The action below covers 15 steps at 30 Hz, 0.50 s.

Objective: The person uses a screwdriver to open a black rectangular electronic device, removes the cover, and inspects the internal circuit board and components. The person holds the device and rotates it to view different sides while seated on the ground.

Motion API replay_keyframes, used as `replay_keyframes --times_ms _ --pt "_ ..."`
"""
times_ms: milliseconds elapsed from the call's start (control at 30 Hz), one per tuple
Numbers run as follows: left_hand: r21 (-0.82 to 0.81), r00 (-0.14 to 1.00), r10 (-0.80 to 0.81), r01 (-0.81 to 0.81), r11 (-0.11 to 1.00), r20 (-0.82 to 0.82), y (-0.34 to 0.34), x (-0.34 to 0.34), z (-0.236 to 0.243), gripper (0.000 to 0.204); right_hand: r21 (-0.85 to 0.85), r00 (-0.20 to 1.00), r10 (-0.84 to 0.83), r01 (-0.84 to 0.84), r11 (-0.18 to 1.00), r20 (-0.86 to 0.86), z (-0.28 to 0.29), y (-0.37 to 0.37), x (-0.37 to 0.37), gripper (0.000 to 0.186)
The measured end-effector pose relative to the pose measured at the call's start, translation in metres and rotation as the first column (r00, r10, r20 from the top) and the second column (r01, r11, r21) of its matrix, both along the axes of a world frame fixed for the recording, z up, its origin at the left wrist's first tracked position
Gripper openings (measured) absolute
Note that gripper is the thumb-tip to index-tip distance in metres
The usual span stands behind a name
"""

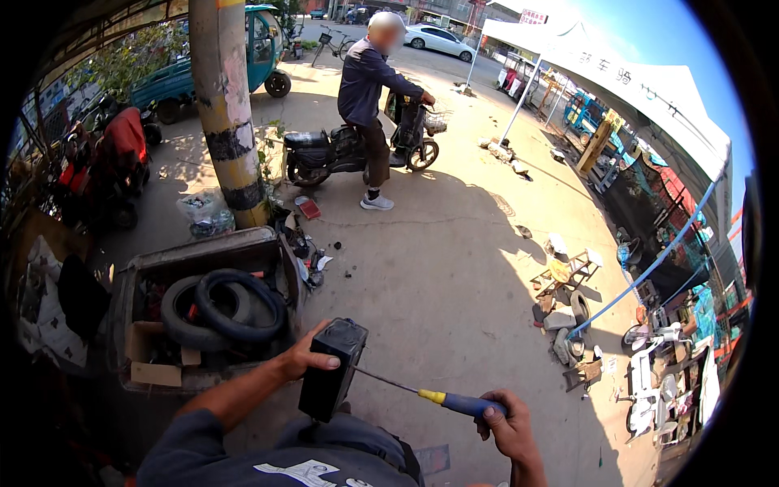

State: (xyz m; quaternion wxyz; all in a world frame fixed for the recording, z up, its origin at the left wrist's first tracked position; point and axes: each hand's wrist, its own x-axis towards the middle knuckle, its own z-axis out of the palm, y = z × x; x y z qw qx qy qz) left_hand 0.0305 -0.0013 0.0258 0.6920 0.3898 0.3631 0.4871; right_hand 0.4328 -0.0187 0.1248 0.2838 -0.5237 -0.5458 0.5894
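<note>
My left hand [311,355] grips a black rectangular box [331,385], which looks like a battery case, with the thumb laid over its side. The box stands tilted just above my lap. In my right hand [509,424] is a screwdriver [461,403] with a blue and yellow handle, the fingers wrapped round the handle's end. Its long thin shaft points left and reaches the right side of the box. Where exactly the tip meets the box is too small to tell.
To my left, a large worn bin [276,243] holds tyres [272,302] and a cardboard box [156,374]. A pole [223,114] rises behind it. Ahead, a helmeted person [369,93] straddles an electric scooter [312,152]. A wooden chair [568,272] and scattered parts lie right, near a blue canopy post [649,268].
</note>
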Motion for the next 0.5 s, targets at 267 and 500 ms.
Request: replay_keyframes --times_ms 267,500 --pt "-0.011 1.000 0.004 -0.004 1.000 0.001 0.000 0.001 -0.007 0.082 0.550 0.992 0.023 0.047 0.834 -0.121 -0.013 0.003 -0.014 0.038" --pt "0.007 1.000 0.015 -0.015 1.000 -0.011 0.002 -0.003 -0.003 0.087 0.078 0.994 -0.062 0.068 0.995 -0.086 0.006 0.000 -0.008 0.034"
